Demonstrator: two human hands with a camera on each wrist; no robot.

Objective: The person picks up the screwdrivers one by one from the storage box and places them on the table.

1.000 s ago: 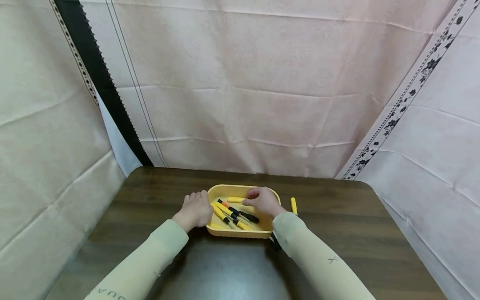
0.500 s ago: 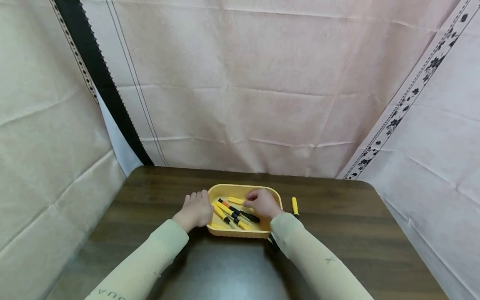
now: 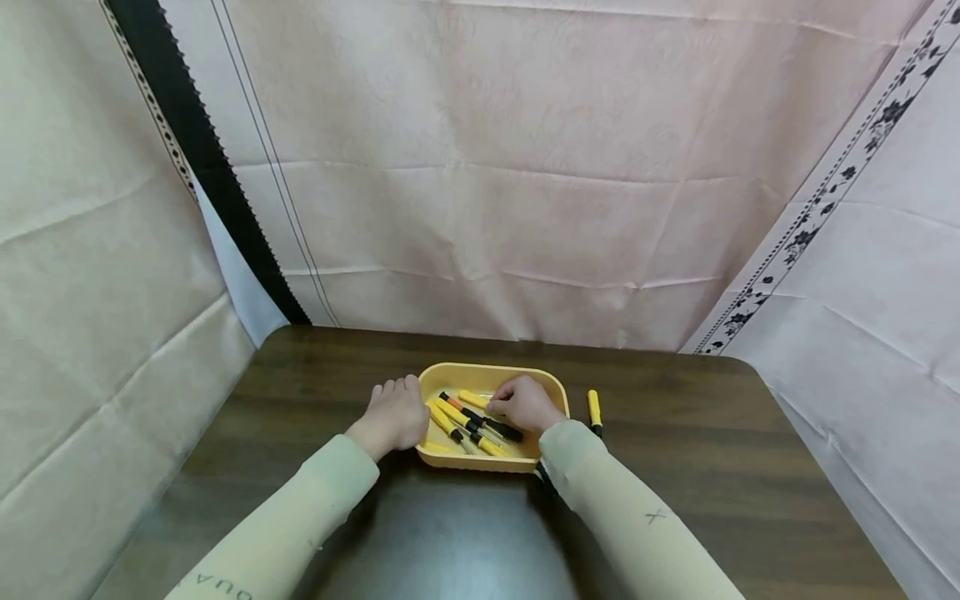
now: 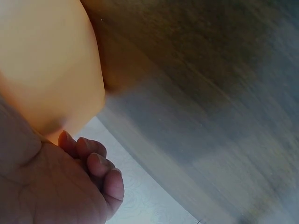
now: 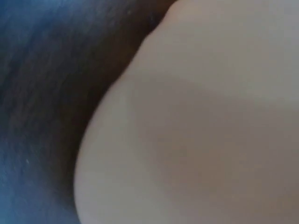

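Observation:
A yellow tray [image 3: 468, 463] holds several screwdrivers with yellow or black handles. My left hand [image 3: 393, 414] grips its left end; in the left wrist view the fingers curl beside the tray wall [image 4: 51, 60], and the thumb is hidden. Inside the tray's right half, my right hand [image 3: 525, 404] pinches a yellow-handled screwdriver [image 3: 472, 398] near the back wall; the fingers hide its far part. An orange-and-black screwdriver [image 3: 459, 406] and a black handle [image 3: 504, 430] lie closest to that hand. The right wrist view is blurred and mostly filled by a pale curved surface.
Right of the tray, a yellow-handled screwdriver [image 3: 594, 408] lies on the dark wooden table [image 3: 697, 467]. Something black [image 3: 545, 477] shows at the tray's front right corner, partly behind the right sleeve. Pale cloth [image 3: 480, 183] hangs along the table's back and sides.
The right fingers have drawn closer together around the screwdriver, and its handle has turned from level to slanted. My left hand stays on the tray. The head view has shifted slightly.

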